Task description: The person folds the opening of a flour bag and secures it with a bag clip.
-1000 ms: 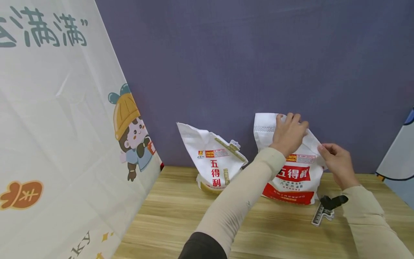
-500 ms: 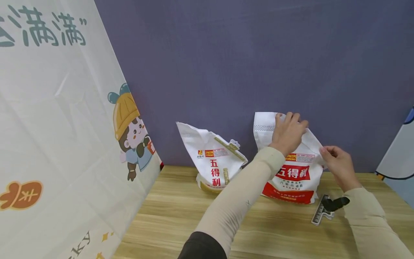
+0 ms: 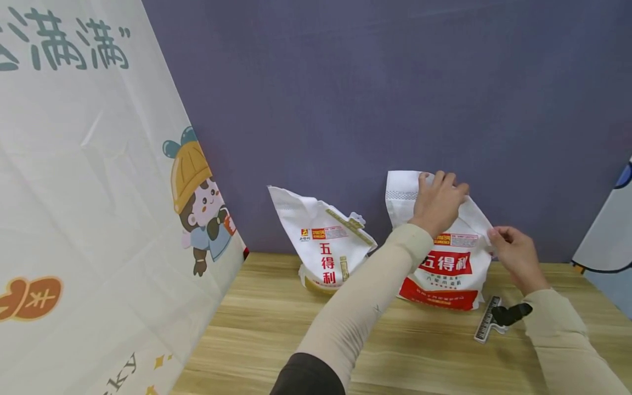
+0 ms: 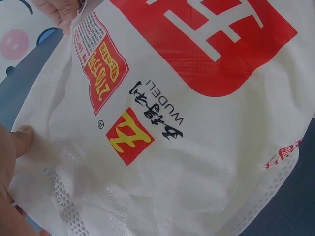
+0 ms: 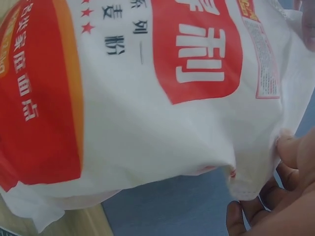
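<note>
A white flour bag point(image 3: 446, 274) with red printing stands upright by the back wall, its top edge slanting down to the right. My left hand point(image 3: 439, 203) grips its upper part; in the left wrist view the left thumb point(image 4: 22, 140) lies on the bag's front. My right hand point(image 3: 515, 255) pinches the bag's right edge, a little lower. In the right wrist view the thumb point(image 5: 290, 150) presses the fabric near a pulled-out corner, with fingers curled behind. To the left leans a second flour bag point(image 3: 328, 247), its folded top held by a gold sealing clip point(image 3: 353, 224).
A black-and-white clip point(image 3: 489, 323) with piano-key print lies on the wooden table point(image 3: 257, 312), below my right hand. A black device point(image 3: 513, 314) sits at the right wrist. A dark blue cloth point(image 3: 306, 99) rises behind the bags, and a printed white sheet point(image 3: 99, 219) hangs at left.
My right hand has drawn slightly downward along the bag's edge, straightening the slanted top. The left hand keeps its grip. More of the loose clip shows now.
</note>
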Demonstrator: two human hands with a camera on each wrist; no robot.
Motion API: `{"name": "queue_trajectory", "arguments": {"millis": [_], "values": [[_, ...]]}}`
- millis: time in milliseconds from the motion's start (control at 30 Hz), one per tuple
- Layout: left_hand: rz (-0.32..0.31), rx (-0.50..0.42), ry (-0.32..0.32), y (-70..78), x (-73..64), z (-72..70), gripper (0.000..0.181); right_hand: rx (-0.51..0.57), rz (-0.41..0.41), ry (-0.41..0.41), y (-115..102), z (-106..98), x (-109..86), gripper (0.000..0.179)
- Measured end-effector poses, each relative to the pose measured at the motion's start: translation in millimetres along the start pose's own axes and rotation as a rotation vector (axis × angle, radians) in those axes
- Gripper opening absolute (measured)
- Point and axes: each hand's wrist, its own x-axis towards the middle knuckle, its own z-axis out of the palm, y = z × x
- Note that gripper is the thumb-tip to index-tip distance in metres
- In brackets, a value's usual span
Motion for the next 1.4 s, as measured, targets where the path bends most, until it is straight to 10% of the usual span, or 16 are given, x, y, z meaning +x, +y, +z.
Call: {"name": "queue_trajectory", "arguments": {"millis": [1400], "values": [[0.038, 0.011, 0.065, -13.2, -2.9, 6.0, 0.031, -0.024, 0.056, 0.004, 20, -1, -4.1, 0.059]]}}
